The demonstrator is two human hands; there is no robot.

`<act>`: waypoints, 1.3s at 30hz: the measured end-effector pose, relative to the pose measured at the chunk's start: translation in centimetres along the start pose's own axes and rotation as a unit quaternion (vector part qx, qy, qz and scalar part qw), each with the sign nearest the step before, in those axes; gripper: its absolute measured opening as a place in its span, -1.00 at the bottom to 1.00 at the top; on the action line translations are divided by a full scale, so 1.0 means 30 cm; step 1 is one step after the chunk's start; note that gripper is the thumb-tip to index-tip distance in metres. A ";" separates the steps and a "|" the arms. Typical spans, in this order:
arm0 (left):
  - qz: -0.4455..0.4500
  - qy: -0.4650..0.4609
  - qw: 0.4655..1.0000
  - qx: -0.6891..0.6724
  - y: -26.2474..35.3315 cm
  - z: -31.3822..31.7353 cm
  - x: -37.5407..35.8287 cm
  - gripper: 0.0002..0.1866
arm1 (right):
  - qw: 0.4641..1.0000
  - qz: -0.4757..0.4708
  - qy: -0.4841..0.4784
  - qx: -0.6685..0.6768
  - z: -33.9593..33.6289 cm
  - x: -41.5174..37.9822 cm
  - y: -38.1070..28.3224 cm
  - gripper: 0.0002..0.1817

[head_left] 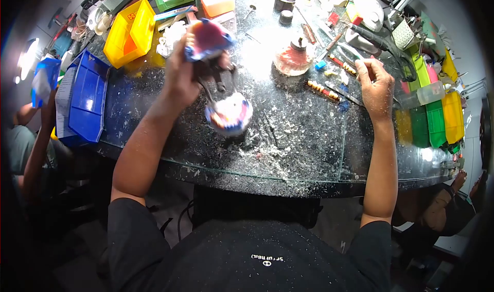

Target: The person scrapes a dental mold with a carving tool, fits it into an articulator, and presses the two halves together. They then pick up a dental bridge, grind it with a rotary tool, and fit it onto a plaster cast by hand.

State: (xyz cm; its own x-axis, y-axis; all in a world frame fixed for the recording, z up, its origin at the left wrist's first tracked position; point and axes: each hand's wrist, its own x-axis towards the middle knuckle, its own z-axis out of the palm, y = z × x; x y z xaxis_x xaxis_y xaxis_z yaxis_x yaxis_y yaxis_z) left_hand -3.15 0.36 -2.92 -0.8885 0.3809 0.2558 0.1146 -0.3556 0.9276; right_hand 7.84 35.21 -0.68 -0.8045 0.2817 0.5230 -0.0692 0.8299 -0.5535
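Note:
My left hand [180, 78] is closed round a hinged dental articulator [220, 82], held tilted open above the table. Its upper part carries a dental cast [208, 41] with reddish and blue wax, blurred by motion. On the lower part sits a white cast [230, 114] with teeth and blue edging. Over the tools at the right, my right hand [376, 86] has its thumb and fingers pinched together; what lies between them is too small to make out. Close to it are a slim metal tool [346, 95] and strips of artificial teeth [323, 89].
White shavings [267, 158] litter the dark tabletop. A glass burner [293, 60] with reddish contents stands beyond the articulator. Blue [88, 99] and yellow bins [128, 35] stand at left, a green bin [436, 123] at right. Other people's arms [38, 138] show at both sides.

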 end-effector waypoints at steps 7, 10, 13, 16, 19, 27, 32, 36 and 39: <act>0.019 0.130 0.991 -0.023 0.039 -0.185 0.079 -0.43 | 0.991 -0.127 0.031 0.003 -0.026 0.011 0.017 -0.81; 0.076 0.164 0.983 -0.045 0.027 -0.161 0.100 -0.48 | 0.999 -0.038 0.026 -0.001 -0.038 0.009 -0.027 -0.85; 0.068 0.158 0.985 -0.031 0.019 -0.127 0.097 -0.49 | 0.999 -0.018 -0.012 -0.029 -0.023 0.007 0.016 -0.89; 0.060 0.085 0.995 -0.001 0.005 -0.162 0.106 -0.48 | 0.999 0.007 -0.041 -0.017 -0.011 0.004 0.045 -0.90; 0.038 0.106 0.994 0.009 0.004 -0.173 0.105 -0.49 | 0.997 0.053 -0.053 -0.021 -0.015 0.002 0.045 -0.84; 0.040 0.177 0.983 0.027 0.006 -0.180 0.101 -0.50 | 0.983 0.090 -0.147 -0.061 0.017 -0.015 0.022 -0.67; 0.046 0.236 0.964 0.113 0.027 -0.136 0.094 -0.41 | 0.980 0.054 -0.187 0.045 -0.043 -0.019 -0.097 -0.70; 0.081 0.259 0.945 0.181 0.025 -0.143 0.092 -0.36 | 0.925 -0.039 -0.359 0.115 -0.007 -0.064 -0.189 -0.82; 0.141 0.278 0.924 0.221 0.041 -0.125 0.081 -0.40 | 0.953 -0.040 -0.282 0.102 -0.012 -0.048 -0.168 -0.78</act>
State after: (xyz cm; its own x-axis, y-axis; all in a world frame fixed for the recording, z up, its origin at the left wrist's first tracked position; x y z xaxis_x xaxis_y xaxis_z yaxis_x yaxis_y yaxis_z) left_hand -6.84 -2.36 -2.17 -0.8727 -0.2145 0.4387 0.4372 0.0569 0.8976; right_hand 9.55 30.79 1.60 -0.9768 -0.1299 0.1701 -0.2113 0.7114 -0.6702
